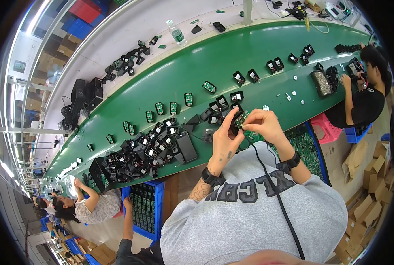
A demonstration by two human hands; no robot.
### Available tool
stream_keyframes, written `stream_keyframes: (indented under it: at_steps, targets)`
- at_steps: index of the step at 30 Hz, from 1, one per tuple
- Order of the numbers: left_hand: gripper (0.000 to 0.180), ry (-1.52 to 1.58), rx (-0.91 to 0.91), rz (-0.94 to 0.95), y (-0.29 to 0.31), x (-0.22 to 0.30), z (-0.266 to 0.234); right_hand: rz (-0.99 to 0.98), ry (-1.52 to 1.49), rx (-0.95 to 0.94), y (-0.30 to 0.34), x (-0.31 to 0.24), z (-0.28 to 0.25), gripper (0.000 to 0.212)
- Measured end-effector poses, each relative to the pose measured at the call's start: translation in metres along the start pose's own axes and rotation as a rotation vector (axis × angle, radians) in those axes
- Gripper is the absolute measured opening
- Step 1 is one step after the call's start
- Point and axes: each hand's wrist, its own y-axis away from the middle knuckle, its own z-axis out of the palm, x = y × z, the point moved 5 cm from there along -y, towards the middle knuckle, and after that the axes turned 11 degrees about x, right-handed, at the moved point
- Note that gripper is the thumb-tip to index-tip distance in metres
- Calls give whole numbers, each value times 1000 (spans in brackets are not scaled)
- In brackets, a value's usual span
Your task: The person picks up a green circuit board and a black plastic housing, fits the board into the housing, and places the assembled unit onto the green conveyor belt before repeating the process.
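Note:
My left hand (224, 143) grips a small black plastic case (235, 129) between thumb and fingers, above the near edge of the green bench. My right hand (267, 126) is closed in a pinch beside it, its fingertips at a green circuit board (240, 119) by the case. What exactly the right fingertips pinch is too small to make out. Just beyond my left hand stand several open black cases (222, 103) with white parts inside. Further left lies a large heap of similar black cases (150, 152), with a bigger black box (186, 146) at its side.
Cases fitted with green boards (188, 99) stand spaced along the green bench (130, 106). A bottle (176, 33) stands beyond. Blue crates of boards (144, 207) flank me below the bench. Co-workers sit at right (360, 92) and left (95, 205); another person's arm (127, 221) touches the left crate.

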Motion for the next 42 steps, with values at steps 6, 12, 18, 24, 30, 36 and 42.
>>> stream_keyframes:
  at_steps: [6, 12, 18, 24, 30, 36, 42]
  targets:
    - [63, 9, -10, 3, 2, 1, 1, 2, 23, -23, 1, -2, -2, 9]
    - [57, -86, 30, 111, 3, 4, -1, 52, -26, 13, 1, 3, 1, 9]
    - [54, -82, 48, 131, 5, -2, -1, 46, -72, 34, -2, 13, 1, 13]
    - [63, 209, -61, -17, -2, -6, -1, -373, 54, 6, -3, -18, -2, 30]
    - [65, 538, -315, -443, 2, -19, -1, -855, 480, -302, 14, -43, 3, 43]
    - [62, 552, -360, -448, 4, -14, -7, -775, 292, -100, 8, -34, -5, 43]
    - [45, 458, -158, -287, -5, -23, 3, -844, 243, 51, 18, -38, 1, 39]
